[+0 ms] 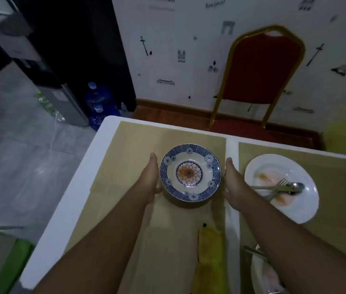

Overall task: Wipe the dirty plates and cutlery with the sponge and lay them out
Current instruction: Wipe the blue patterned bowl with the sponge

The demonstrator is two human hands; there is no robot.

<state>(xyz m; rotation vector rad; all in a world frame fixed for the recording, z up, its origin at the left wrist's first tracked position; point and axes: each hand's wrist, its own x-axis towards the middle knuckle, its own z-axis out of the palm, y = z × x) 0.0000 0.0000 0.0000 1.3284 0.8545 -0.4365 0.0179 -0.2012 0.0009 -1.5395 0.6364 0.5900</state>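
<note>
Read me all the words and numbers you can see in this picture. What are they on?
Nothing here can be read for sure.
wallpaper, near the top: one short line of dark writing, too blurred to read.
wallpaper, small grey printed blocks: too small to read.
grey machine on the floor: a pale label, too blurred to read.
blue-patterned plate and white plate: no words, only pattern and stains.

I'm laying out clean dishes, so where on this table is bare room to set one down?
Free: the left mat beyond the blue-rimmed plate, up to the far edge of the table, and its left part outside the left hand. Crowded: the right mat, with the white plate carrying fork and spoon; the yellow sponge lies nearer you.
</note>
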